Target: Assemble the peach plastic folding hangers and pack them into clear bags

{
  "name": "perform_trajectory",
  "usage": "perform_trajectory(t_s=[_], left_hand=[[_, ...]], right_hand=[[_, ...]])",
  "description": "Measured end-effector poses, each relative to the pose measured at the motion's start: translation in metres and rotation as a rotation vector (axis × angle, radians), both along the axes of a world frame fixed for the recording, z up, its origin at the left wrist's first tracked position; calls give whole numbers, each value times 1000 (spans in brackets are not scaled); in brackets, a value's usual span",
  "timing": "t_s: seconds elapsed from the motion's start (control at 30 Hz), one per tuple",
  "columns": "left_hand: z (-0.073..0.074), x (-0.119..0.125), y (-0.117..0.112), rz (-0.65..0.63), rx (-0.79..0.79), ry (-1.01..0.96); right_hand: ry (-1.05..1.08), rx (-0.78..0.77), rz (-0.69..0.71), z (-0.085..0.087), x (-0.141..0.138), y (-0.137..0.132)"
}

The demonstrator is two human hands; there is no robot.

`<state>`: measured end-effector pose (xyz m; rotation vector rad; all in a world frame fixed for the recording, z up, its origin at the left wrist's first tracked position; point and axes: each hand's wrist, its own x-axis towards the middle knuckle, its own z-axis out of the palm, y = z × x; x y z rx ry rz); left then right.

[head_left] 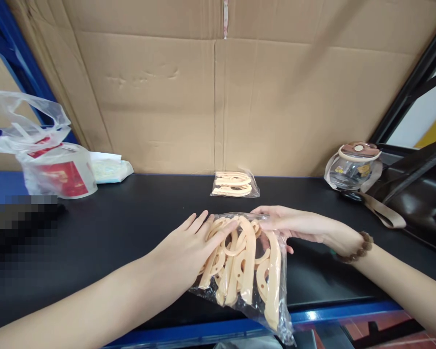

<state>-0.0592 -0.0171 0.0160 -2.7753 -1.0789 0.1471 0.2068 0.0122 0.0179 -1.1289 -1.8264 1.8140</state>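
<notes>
A clear plastic bag (285, 286) full of several beige folding hangers (249, 261) lies tilted at the table's front edge, its lower end sticking out past it. My left hand (192, 247) rests on the bag's left side, its fingers stretched out and apart, its thumb across the top over the hangers. At the upper right corner, my right hand (276, 224) grips the bag, thumb above and fingers partly hidden beneath. Farther back on the black tabletop (148, 208) is a smaller clear packet (235, 184) of similar beige pieces, touched by neither hand.
Tissue rolls in a plastic carrier bag (63, 169) stand at the left, beside a soft white pack (111, 167). At the right are a clear strapped bottle (354, 167) and a dark leather bag (421, 189). Cardboard (160, 97) walls the back; a blue rail (189, 333) runs along the front.
</notes>
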Motion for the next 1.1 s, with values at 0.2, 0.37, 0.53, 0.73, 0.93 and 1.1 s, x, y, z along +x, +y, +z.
perform_trajectory(t_s=[0.2,0.37,0.53,0.73,0.93,1.1], left_hand=[[7,-10,8,-111,-89,-183],[22,-8,31,-67,-64,-608],[-2,-3,70,122,-209,-972],[-24,14,108,336,-249,-744],[-28,17,105,343,-258,-654],[-28,11,101,329,-254,-610]], right_hand=[[44,-2,136,8,2,0],[153,161,-190,23,30,6],[387,349,-579,20,52,43],[88,535,-653,-5,38,103],[-305,729,-613,-31,5,130],[-589,951,-469,-40,-3,133]])
